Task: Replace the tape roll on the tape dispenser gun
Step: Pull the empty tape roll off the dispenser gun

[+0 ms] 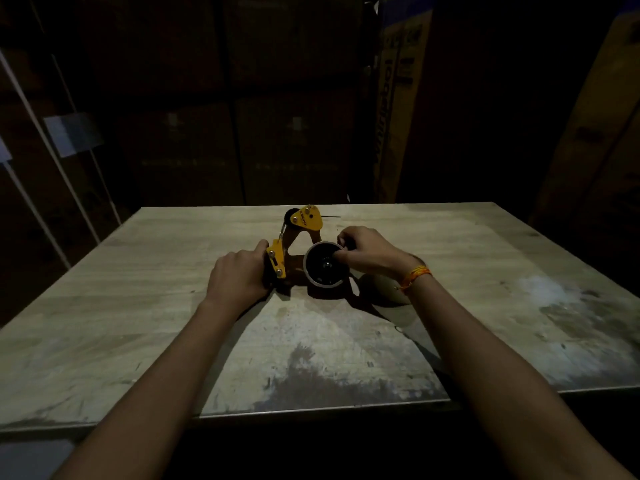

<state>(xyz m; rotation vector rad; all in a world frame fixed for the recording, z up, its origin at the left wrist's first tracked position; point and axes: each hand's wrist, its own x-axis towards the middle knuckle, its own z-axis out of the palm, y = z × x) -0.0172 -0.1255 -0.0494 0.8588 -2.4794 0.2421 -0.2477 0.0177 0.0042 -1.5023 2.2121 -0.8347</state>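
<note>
A yellow and black tape dispenser gun [304,221] lies flat near the middle of a wooden table [138,306]. My left hand [239,275] grips its handle end from the left. A pale ring, the tape core [313,252], sits around the dispenser's black hub [323,265]. My right hand [367,251] reaches in from the right, with its fingers pinched on the ring's far right rim. A second, clear tape roll [388,289] lies on the table just under my right wrist, partly hidden by it.
A thin dark rod [329,217] lies on the table behind the dispenser. Stacked cardboard boxes [294,143] rise in the dark beyond the far edge. The table's near edge [311,408] runs across the lower part of the view.
</note>
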